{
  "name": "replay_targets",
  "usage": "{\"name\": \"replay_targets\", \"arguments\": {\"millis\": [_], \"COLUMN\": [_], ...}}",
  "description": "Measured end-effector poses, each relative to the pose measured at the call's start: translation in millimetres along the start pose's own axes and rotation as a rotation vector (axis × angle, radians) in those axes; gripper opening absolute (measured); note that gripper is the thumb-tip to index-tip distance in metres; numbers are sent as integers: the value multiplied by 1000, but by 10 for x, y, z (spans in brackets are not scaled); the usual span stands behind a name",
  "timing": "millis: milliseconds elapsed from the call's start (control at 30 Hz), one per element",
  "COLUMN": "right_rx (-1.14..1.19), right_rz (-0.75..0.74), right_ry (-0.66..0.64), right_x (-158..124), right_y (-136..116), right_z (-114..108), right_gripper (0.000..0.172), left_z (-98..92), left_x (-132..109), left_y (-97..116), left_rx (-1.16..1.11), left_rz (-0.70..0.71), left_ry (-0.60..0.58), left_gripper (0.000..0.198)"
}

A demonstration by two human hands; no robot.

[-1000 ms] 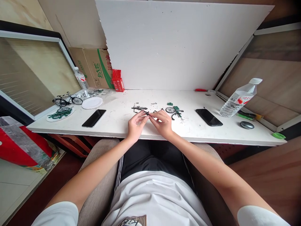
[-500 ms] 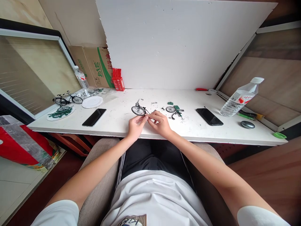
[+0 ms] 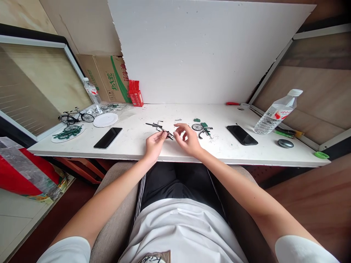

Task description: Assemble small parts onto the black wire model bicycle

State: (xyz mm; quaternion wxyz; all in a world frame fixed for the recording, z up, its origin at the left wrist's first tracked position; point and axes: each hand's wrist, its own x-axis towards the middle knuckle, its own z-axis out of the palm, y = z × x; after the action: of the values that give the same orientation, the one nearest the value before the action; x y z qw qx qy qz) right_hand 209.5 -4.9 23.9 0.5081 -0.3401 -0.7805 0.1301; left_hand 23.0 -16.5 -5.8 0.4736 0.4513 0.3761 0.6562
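Between the thumb and fingers of my left hand is a partly built black model bicycle, tilted so that its front wheel shows nearly edge-on. My right hand hovers just right of the frame's rear end, thumb and index finger apart, with nothing visible between them. To the right on the table lie a loose spoked wheel, a dark green part and several black pieces. A small green block and tiny grey bits lie behind my right hand.
A finished model bicycle stands at the left, near a plate of green parts and a white disc. Phones lie left and right. A water bottle and a dark oval object are at the right.
My right hand has let go of the model bicycle and opened slightly to the right. The bicycle has turned in my left hand, its wheel going from broadside to nearly edge-on.
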Motion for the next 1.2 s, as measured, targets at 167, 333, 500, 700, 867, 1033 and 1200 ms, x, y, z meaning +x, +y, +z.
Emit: {"name": "replay_targets", "arguments": {"millis": [167,333,500,700,867,1033,1200], "right_rx": [-259,-521,-634,-684,-725,-726,-719], "right_rz": [141,238,197,173,155,151,140], "right_ry": [33,-177,-318,-390,-402,-396,-373], "right_x": [187,164,92,79,87,104,112], "right_y": [362,767,901,978,931,835,762], "right_z": [-351,-534,-494,-470,-467,-457,-470], "right_gripper": [30,34,41,48,46,41,35], "left_z": [12,-12,-15,-6,-11,-24,-35], "left_x": [-7,6,4,2,-1,-5,4], "left_y": [-25,-33,6,11,-4,12,0], "left_rx": [59,79,105,126,153,162,180], "left_rz": [36,-4,-40,-50,-30,-25,-22], "left_ry": [30,8,-41,-78,-138,-195,-215], "left_gripper": [52,52,52,53,52,51,51]}}
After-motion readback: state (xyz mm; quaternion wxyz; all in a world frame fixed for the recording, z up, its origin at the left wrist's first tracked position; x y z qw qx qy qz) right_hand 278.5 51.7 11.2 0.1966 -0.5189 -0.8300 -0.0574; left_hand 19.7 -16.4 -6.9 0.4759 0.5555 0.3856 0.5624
